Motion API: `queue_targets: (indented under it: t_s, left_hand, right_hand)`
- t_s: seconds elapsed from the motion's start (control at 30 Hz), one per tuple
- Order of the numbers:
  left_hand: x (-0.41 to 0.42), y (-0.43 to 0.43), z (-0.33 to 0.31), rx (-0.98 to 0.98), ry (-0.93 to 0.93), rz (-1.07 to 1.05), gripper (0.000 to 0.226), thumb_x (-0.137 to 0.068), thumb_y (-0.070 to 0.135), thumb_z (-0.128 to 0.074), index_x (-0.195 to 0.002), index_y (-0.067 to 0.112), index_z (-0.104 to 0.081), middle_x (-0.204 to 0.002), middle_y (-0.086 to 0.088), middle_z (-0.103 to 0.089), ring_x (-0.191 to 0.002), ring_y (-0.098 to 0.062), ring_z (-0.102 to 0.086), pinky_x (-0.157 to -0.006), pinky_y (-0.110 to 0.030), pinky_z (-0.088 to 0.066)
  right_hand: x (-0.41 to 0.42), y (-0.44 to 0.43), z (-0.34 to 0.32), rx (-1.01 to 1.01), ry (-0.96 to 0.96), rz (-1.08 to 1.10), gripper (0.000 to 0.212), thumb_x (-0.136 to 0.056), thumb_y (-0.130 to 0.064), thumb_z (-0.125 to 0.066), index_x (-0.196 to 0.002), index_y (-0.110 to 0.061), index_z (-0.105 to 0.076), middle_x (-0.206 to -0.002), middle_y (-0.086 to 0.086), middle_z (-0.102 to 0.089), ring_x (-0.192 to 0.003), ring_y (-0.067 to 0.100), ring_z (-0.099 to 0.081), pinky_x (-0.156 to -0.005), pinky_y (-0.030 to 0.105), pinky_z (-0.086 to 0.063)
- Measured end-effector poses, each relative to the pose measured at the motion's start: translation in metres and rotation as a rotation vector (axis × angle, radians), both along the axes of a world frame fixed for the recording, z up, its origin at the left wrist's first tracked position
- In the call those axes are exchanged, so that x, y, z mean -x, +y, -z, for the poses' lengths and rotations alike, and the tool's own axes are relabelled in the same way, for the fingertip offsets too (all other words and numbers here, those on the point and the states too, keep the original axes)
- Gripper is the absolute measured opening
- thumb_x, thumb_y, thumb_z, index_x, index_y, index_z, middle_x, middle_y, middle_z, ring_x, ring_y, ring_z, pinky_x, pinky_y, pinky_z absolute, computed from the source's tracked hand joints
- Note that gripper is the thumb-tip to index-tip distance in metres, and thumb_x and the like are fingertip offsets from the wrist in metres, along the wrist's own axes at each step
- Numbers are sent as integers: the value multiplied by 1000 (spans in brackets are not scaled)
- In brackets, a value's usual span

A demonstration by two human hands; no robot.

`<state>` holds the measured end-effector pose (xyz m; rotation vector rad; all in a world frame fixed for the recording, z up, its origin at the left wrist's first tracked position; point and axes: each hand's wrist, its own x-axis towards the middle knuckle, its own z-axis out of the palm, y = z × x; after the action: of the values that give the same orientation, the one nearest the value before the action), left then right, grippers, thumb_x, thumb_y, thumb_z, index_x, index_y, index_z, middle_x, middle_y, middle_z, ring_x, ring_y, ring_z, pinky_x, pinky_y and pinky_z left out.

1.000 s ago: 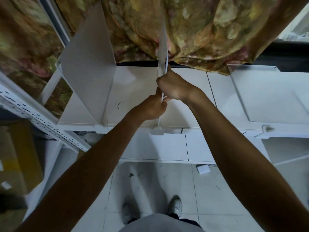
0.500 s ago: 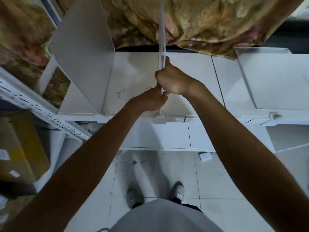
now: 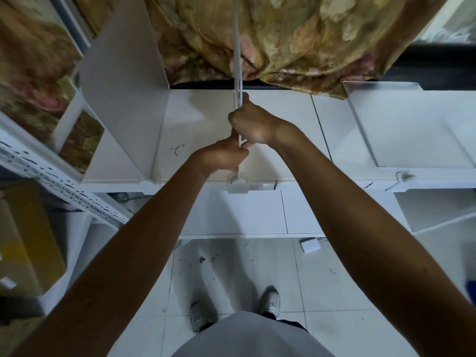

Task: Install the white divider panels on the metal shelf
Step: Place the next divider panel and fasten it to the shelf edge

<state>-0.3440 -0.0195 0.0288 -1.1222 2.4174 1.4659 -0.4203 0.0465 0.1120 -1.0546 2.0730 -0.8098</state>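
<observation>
Shelf [image 3: 206, 117]: white, patterned curtain [image 3: 296, 34] behind.
Divider panel [image 3: 237, 47]: upright, edge-on, mid-shelf (unchanged since earlier).
Left hand [image 3: 224, 157]: still gripping panel's edge.
Right hand [image 3: 253, 122]: still clenched on it, above.

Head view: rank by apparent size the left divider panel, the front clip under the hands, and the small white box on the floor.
1. Left divider panel, largest by far.
2. Front clip and small white box: look alike, and the floor lies farther away, so unranked.

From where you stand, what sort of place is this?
Probably a storeroom or shop being fitted out. There is a white metal shelf with upright divider panels, a cardboard box at the left, and a tiled floor with scraps on it.
</observation>
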Motion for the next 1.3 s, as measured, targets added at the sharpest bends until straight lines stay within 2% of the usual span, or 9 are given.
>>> queue_targets:
  t_s: [0.07,0.17,0.23,0.3,0.37,0.67,0.83,1.1,1.3]
  left_hand:
    - [0,2,-2,-8,3,-4,71,-92,25,-45,-154,29,-12,-142,0,-40,-105,-23,-61,-95,-42,-55]
    - [-1,4,-2,-15,19,0,71,-89,27,-44,-154,30,-13,-146,0,-39,-105,-25,-60,-94,-43,-56]
    - [-2,4,-1,-27,33,-3,72,-85,30,-44,-152,30,-17,-146,-3,-43,-103,-23,-62,-93,-44,-56]
    - [-4,6,0,-26,44,-12,67,-89,28,-44,-151,29,-19,-142,-4,-45,-99,-22,-62,-93,-44,-56]
    - [-4,8,-3,-18,48,-14,63,-93,25,-43,-151,23,-19,-133,-5,-50,-101,-27,-62,-92,-46,-57]
    - [-4,7,-2,46,-1,29,59,-98,27,-40,-152,20,-19,-115,-6,-54,-96,-26,-67,-93,-45,-56]
    - [-1,5,1,57,9,33,59,-98,29,-39,-152,26,-18,-121,-8,-57,-94,-30,-68,-89,-49,-58]
    - [4,-4,7,31,-28,39,66,-86,33,-41,-150,31,-25,-120,-11,-60,-90,-29,-71,-85,-46,-59]
    - [-4,7,-14,-29,-404,69,39,-95,44,-48,-108,8,-54,-108,-9,-57,-95,-26,-62,-89,-39,-57]
  right_hand:
    - [-5,1,-2,-19,33,-10,41,-100,-8,-36,-78,-39,-19,-79,-7,-36,-69,12,-45,-65,28,-45]
    - [-7,4,-8,-29,-4,9,38,-98,-8,-37,-80,-38,-23,-81,-5,-38,-72,16,-48,-63,30,-48]
    - [-12,9,-16,-53,-24,-11,18,-96,-9,-38,-106,-23,-42,-84,4,-47,-80,25,-55,-62,39,-57]
    - [-15,11,-18,-62,-28,-17,46,-93,-11,-38,-139,-10,-33,-89,15,-56,-85,33,-62,-75,52,-60]
    - [-18,13,-19,-48,-26,-7,52,-91,-12,-38,-142,-10,-30,-98,22,-62,-94,39,-66,-79,58,-59]
    - [-23,14,-18,-24,57,20,46,-94,-13,-39,-140,-9,-32,-87,8,-49,-86,32,-58,-64,38,-54]
    - [-20,8,-12,-17,45,49,54,-95,-13,-40,-147,-8,-30,-96,8,-53,-91,30,-59,-83,47,-57]
    - [-16,4,-13,-44,15,65,44,-93,-12,-39,-136,-5,-37,-97,14,-54,-91,33,-60,-83,53,-59]
    - [-6,19,-18,-119,-31,-38,42,-94,-24,-43,-132,-5,-41,-122,19,-55,-101,36,-64,-79,48,-63]
